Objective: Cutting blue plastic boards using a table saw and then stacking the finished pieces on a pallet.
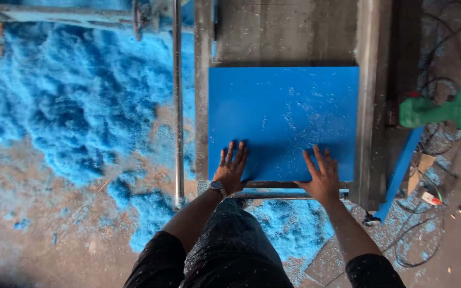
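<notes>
Both hands lie spread and flat on a blue panel at the counter's near edge.

The left hand (230, 169), a watch at its wrist, and the right hand (324, 178) press open-fingered on the near edge of the blue panel (284, 114), which spans the grey counter (289, 32) between its side rails. A great drift of blue shavings (70, 101) covers the floor to the left. A green power tool (449, 104), perhaps a drill, rests past the counter's right edge, above tangled cables (428, 234).
</notes>
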